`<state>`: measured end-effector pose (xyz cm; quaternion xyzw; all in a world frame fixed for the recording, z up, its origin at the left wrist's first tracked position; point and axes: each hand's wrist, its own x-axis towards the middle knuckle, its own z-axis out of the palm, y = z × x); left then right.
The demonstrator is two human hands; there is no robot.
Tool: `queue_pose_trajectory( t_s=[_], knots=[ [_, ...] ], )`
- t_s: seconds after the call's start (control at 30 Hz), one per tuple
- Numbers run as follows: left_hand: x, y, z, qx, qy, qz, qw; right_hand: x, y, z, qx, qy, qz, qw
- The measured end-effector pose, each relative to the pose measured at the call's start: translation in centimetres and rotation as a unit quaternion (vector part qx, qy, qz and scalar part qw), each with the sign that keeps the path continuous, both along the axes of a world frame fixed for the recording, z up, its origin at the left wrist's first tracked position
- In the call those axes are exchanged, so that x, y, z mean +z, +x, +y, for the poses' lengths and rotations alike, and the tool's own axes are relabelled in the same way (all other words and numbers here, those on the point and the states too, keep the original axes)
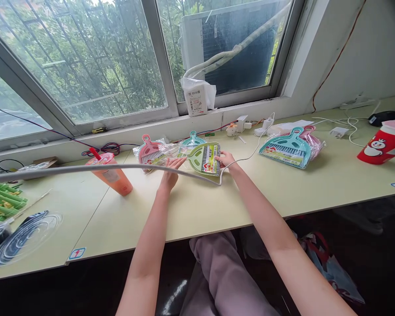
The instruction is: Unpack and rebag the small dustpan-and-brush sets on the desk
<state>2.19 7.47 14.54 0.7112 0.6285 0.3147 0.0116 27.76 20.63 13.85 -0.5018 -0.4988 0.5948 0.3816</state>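
A small green dustpan with a brush and a printed card (202, 159) is tilted above the table in front of me. My right hand (228, 160) grips its right edge, thumb and fingers closed on the card side. My left hand (174, 170) is just below the handle end, its fingers stretched out; whether they touch the handle is hard to tell. Behind it lie a pink dustpan set (149, 151) in clear wrapping and a teal dustpan (193, 139), partly covered by the green one. To the right sits another teal dustpan set (287, 147) with a pink one (312, 139) behind it.
A grey cable (131, 166) crosses in front of the view. An orange drink cup (113, 175) leans at left, near coiled wire (110, 149) and green pieces (5, 199). A red cup (382, 142) stands at far right. Chargers (265, 127) and a white-wrapped box (197, 100) are by the window.
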Motion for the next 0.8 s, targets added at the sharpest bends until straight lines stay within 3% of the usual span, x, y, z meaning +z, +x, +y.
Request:
queue_pose_trajectory(
  t_s=[0.3, 0.5, 0.57, 0.63, 0.73, 0.8],
  knots=[
    [1.5, 1.8, -0.6, -0.027, 0.042, -0.003, 0.999, 0.2, 0.6, 0.0, 0.031, 0.036, 0.046, 0.998],
    [1.7, 3.9, -1.4, -0.069, 0.01, 0.015, 0.997, 0.6, -1.0, -0.9, 0.008, 0.038, 0.053, 0.998],
    [1.7, 4.8, -1.6, -0.02, 0.032, -0.005, 0.999, 0.7, -1.4, -1.3, -0.004, 0.039, 0.063, 0.997],
    [1.7, 5.4, -1.6, 0.093, 0.076, -0.07, 0.99, 0.8, -1.8, -1.7, -0.015, 0.041, 0.077, 0.996],
    [1.9, 4.8, -1.0, 0.245, 0.122, -0.244, 0.93, 1.0, -2.5, -2.3, -0.02, 0.044, 0.095, 0.994],
    [1.9, 3.7, -0.3, 0.224, 0.078, -0.401, 0.885, 1.0, -3.0, -2.8, -0.019, 0.045, 0.103, 0.993]
  ],
)
